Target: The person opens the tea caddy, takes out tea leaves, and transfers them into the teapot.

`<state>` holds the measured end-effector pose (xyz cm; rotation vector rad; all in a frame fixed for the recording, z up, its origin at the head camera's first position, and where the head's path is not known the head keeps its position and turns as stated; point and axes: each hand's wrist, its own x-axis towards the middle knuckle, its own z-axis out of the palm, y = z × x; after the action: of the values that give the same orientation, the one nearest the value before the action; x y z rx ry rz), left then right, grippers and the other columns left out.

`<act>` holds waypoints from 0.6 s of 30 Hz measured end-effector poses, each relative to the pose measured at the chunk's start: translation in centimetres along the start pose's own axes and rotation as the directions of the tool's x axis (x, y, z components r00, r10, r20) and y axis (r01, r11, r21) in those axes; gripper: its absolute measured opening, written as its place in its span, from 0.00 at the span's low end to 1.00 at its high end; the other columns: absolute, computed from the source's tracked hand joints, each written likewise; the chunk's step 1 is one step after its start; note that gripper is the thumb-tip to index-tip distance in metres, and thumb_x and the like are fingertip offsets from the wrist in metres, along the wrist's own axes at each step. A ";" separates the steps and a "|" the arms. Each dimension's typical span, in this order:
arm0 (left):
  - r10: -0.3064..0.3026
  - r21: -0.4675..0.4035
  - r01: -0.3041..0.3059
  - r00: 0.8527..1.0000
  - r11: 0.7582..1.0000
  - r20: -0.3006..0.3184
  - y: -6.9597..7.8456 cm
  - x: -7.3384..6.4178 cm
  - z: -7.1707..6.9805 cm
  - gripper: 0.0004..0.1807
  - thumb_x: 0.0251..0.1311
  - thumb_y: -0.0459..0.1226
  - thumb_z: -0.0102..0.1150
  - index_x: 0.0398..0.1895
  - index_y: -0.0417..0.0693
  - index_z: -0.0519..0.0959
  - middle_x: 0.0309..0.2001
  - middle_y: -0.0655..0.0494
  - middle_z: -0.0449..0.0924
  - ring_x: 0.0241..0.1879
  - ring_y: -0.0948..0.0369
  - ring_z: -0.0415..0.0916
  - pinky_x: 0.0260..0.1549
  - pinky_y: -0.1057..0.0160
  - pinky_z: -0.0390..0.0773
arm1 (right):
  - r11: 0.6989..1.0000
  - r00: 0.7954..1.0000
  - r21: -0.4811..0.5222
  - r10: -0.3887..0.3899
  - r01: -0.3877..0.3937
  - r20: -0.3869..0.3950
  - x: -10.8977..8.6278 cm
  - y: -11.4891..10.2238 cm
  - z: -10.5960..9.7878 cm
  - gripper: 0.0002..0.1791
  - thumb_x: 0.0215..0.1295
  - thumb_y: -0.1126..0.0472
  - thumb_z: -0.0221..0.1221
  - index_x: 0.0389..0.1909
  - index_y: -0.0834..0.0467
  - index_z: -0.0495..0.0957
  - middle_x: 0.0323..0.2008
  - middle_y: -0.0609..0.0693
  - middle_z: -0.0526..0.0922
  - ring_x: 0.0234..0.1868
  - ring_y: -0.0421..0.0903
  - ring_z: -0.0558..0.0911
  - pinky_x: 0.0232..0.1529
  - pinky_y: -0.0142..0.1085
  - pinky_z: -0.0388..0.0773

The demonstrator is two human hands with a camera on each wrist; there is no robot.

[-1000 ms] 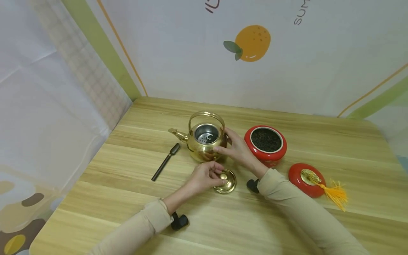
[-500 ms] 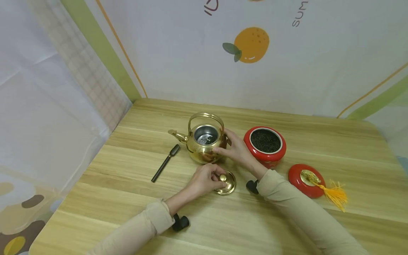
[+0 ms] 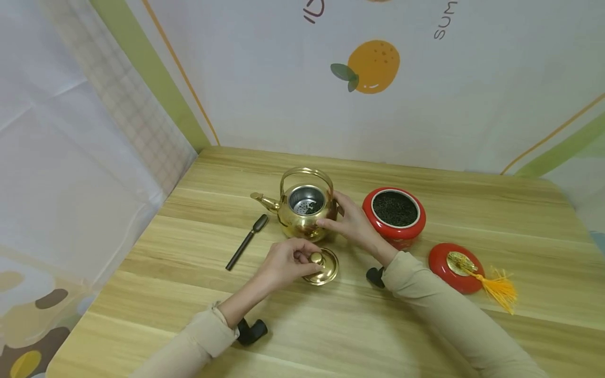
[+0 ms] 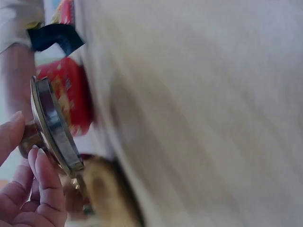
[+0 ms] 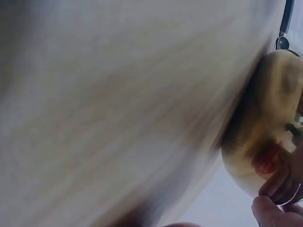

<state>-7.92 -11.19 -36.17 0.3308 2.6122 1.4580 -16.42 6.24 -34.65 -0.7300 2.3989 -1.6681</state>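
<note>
My left hand (image 3: 285, 262) pinches the round knob of a gold lid (image 3: 330, 272) between thumb and fingers. In the left wrist view the lid (image 4: 59, 130) is raised off the tabletop, its silver inner rim showing. Just behind it stands a gold teapot (image 3: 300, 229) with an arched handle and a spout pointing left. Its top is uncovered, and a perforated strainer (image 3: 299, 208) inside holds some dark tea leaves. My right hand (image 3: 353, 223) holds the teapot's right side, thumb on the front and the other fingers partly hidden behind.
A red jar (image 3: 399, 231) full of dark tea leaves stands right of the teapot. Its red lid (image 3: 444, 273) with a yellow tassel (image 3: 500, 290) lies nearer the right. On the left a dark tea scoop (image 3: 247, 242) rests on the wooden table (image 3: 198, 262).
The left hand has taken the gold lid by its knob, lifted it and moved it a little left. The right hand stays on the teapot.
</note>
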 end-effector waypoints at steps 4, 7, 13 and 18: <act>-0.003 -0.010 0.003 1.000 1.000 -0.031 0.3 -0.5 -1.6 0.14 0.45 0.34 0.72 0.38 0.41 0.83 0.30 0.54 0.83 0.26 0.65 0.75 0.25 0.70 0.80 | 1.000 1.000 0.008 -0.019 0.019 -0.004 0.4 1.2 0.2 0.37 0.54 0.69 0.66 0.64 0.69 0.62 0.62 0.65 0.67 0.68 0.58 0.62 0.69 0.51 0.58; -0.005 -0.008 0.004 0.998 1.000 -0.070 0.7 -0.7 -3.1 0.14 0.46 0.34 0.71 0.39 0.42 0.83 0.29 0.54 0.82 0.27 0.64 0.76 0.27 0.69 0.80 | 0.999 0.999 0.009 -0.033 0.033 -0.007 0.9 2.7 0.3 0.37 0.53 0.67 0.67 0.64 0.66 0.63 0.62 0.62 0.68 0.68 0.56 0.62 0.69 0.50 0.59; 0.015 -0.042 -0.024 0.979 0.999 -0.205 1.4 -0.1 -5.2 0.16 0.48 0.34 0.71 0.41 0.40 0.82 0.30 0.50 0.82 0.27 0.62 0.76 0.25 0.71 0.79 | 0.999 0.999 0.019 -0.030 0.030 -0.012 1.3 3.8 0.3 0.37 0.52 0.66 0.68 0.63 0.64 0.64 0.61 0.61 0.70 0.67 0.53 0.64 0.69 0.46 0.60; -0.002 -0.096 -0.035 0.933 0.995 -0.361 1.5 1.4 -5.7 0.18 0.50 0.34 0.70 0.45 0.40 0.80 0.37 0.47 0.83 0.31 0.62 0.76 0.29 0.73 0.78 | 0.999 0.999 0.017 -0.041 0.041 -0.011 1.2 3.8 0.3 0.36 0.52 0.67 0.68 0.62 0.64 0.66 0.61 0.59 0.70 0.67 0.52 0.64 0.69 0.44 0.61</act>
<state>-10.36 -14.72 -31.95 0.0762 2.7974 1.8000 -18.55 6.42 -38.00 -0.7748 2.3889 -1.7106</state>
